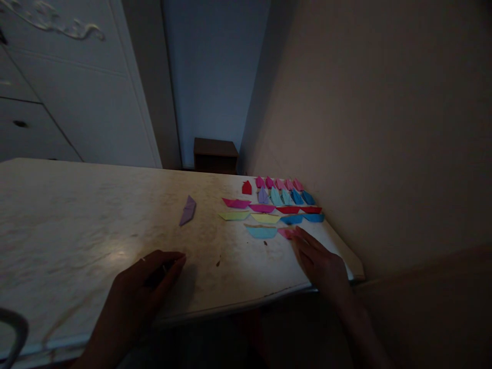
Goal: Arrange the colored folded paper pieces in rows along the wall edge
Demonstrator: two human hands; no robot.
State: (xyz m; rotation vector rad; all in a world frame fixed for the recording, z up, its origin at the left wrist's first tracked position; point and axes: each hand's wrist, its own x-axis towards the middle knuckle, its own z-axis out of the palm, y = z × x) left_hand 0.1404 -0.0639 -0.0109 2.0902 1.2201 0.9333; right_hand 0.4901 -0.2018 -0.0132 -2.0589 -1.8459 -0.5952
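Note:
My right hand (pixel 321 264) reaches to the front row of folded paper boats, its fingertips on a pink paper boat (pixel 286 233) and covering that boat's right end. Directly left of it lies a light blue paper boat (pixel 261 232). My left hand (pixel 149 279) hovers low over the near part of the table, thumb and fingertips pinched together with nothing visible in them. Beyond that hand a purple paper boat (pixel 188 210) lies by itself, turned at a slant.
Rows of folded paper in several colours, including a yellow boat (pixel 265 218) and a red piece (pixel 246 188), cover the right side of the marble-patterned table (pixel 96 205). A wall (pixel 365 128) borders the right. A brown cabinet (pixel 215 148) stands beyond the far edge.

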